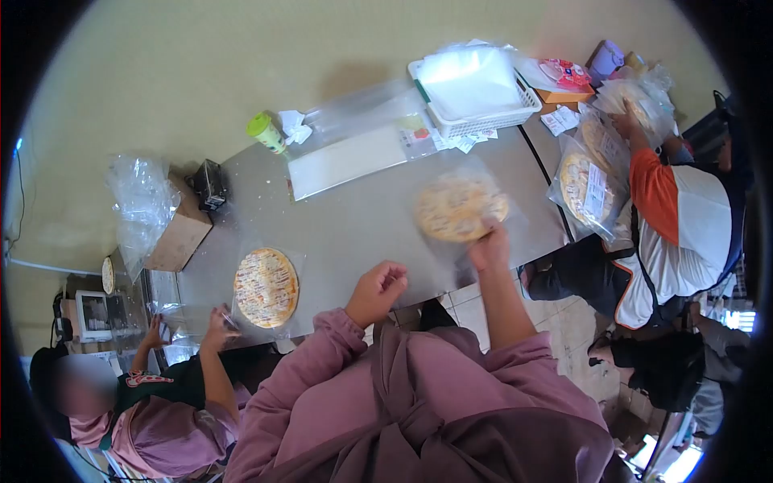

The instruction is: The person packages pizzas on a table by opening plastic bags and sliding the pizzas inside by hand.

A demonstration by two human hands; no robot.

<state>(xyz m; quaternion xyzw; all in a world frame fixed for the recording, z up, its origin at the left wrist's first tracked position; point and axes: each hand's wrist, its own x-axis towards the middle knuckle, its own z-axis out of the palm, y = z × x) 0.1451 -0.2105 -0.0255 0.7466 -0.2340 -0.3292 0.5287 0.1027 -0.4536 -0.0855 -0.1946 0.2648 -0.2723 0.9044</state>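
Observation:
My right hand [489, 248] grips the near edge of a bagged pizza [460, 208], which is blurred by motion over the right half of the table. Clear plastic sticks out around that pizza. Close to my body, at the table's front edge, my left hand [378, 291] is curled shut, and nothing shows in its fingers. Another pizza [266, 287], round and topped with pale shreds, lies in clear plastic on the left of the table, near a co-worker's hand [219, 328].
A white basket [491, 121] with clear sheets stands at the back, beside a long plastic-wrapped white slab [346, 167] and a green cup [264, 133]. On the left sits a cardboard box [179, 229]. At right, a co-worker [684, 233] handles bags near bagged pizzas [584, 185].

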